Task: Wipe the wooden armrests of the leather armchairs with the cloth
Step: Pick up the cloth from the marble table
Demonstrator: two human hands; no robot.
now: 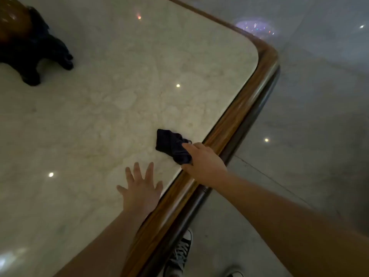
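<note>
Right hand (203,160) pinches dark cloth (172,147) at the near right side of the marble tabletop (119,100), over the wooden edge trim (235,116). Left hand (139,188) flat on the marble, fingers spread. Dark figurine (30,43) far left. Sneaker (179,254) on the floor below.

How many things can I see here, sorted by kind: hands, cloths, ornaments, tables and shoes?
Hands: 2, the left hand flat on the marble, the right hand gripping the cloth
Cloths: 1, the dark cloth
Ornaments: 1, a dark carved figure
Tables: 1, the marble table with a wooden rim
Shoes: 2, one laced sneaker, another shoe's toe
Total: 7
</note>
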